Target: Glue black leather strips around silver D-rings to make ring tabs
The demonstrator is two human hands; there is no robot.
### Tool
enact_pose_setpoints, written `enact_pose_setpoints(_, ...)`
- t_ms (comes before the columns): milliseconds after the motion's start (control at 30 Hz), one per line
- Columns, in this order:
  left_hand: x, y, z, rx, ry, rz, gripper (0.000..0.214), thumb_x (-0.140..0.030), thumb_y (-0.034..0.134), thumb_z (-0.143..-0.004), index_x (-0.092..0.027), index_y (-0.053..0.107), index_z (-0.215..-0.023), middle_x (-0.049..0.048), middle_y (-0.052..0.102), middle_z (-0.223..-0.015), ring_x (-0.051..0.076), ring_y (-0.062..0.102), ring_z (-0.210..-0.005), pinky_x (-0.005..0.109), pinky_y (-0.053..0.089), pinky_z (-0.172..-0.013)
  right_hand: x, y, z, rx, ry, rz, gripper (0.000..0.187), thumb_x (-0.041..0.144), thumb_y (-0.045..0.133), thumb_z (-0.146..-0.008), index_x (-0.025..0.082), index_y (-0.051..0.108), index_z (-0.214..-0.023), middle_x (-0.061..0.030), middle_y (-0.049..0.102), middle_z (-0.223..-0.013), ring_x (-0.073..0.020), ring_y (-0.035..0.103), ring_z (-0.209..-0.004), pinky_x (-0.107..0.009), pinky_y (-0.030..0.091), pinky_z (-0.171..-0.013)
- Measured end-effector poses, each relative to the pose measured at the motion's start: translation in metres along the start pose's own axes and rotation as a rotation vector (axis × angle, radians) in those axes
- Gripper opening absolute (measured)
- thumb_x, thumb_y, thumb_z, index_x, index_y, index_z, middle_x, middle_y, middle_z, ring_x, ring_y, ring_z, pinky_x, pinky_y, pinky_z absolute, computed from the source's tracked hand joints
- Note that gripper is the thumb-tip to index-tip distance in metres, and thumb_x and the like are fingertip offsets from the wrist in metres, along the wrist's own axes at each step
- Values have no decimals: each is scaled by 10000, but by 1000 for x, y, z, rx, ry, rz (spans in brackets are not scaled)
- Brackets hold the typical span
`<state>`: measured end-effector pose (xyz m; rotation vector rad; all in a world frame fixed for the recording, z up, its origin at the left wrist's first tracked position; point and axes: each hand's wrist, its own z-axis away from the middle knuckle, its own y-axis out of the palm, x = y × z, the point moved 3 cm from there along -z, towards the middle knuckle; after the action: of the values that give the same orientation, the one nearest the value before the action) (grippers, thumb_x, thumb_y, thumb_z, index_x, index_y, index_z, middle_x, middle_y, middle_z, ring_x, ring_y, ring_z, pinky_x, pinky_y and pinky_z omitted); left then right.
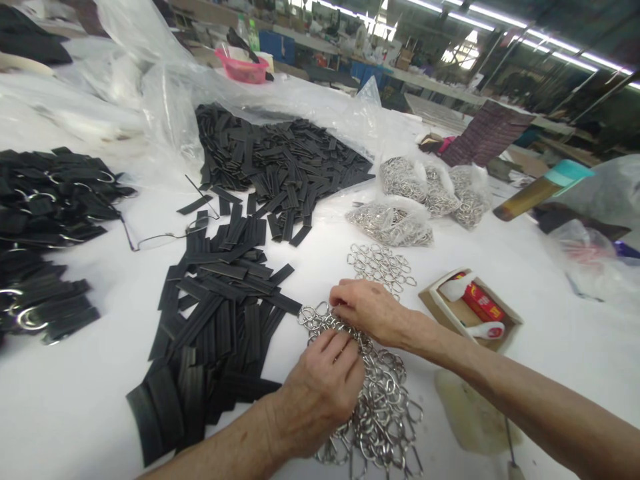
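Note:
A pile of silver metal D-rings (385, 407) lies on the white table (75, 400) right in front of me. My left hand (323, 390) rests on the pile's near left side, fingers curled down into the rings. My right hand (370, 310) sits at the pile's far end, fingers bent and pinching rings there. What each hand grips inside the tangle is hidden. Left of both hands lies a heap of black straps (215, 327). A few loose rings (383, 263) lie just beyond my right hand.
A larger strap heap (285, 160) lies on clear plastic further back. Bags of rings (430, 193) sit at right. Straps fitted with rings (45, 233) are stacked at far left. Eyeglasses (160, 237) lie mid-table. A small cardboard box (470, 307) sits right of my right forearm.

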<state>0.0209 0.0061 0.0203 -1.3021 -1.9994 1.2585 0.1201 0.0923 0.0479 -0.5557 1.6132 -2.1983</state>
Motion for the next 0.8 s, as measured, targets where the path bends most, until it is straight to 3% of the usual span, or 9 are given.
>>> enact_pose_setpoints(267,1,4,3,17,-18,28,184,-69,412,-820,-103,580,-886,136,639,-853,246,582,-857,455,494,-770,2,5,-6,-18,40,29,148,132,469,-831,175,611,-828,-40,636,-821,-121,508,-636,-251,278,-538)
enact_pose_setpoints(533,3,4,4,18,-51,9,255,-102,406,-832,-63,582,-1011,172,634,-1037,274,569,-987,484,445,-899,-25,0,-12,-13,133,74,165,130,449,-845,193,599,-827,-26,658,-867,-146,579,-779,-238,365,-632)
enact_pose_setpoints(700,6,8,6,41,-146,-27,262,-130,484,-818,-69,577,-1056,171,601,-1145,317,532,-1075,526,398,-957,-31,1,-8,-22,236,152,236,43,431,-826,151,565,-988,-112,631,-961,-203,613,-801,-279,400,-622)
enact_pose_setpoints(800,6,11,6,47,-170,-36,214,-122,515,-812,-72,591,-1005,164,612,-1105,312,541,-1050,507,423,-934,-30,0,-3,-39,294,172,300,-15,389,-812,127,537,-1031,-158,611,-993,-219,619,-788,-299,409,-618)
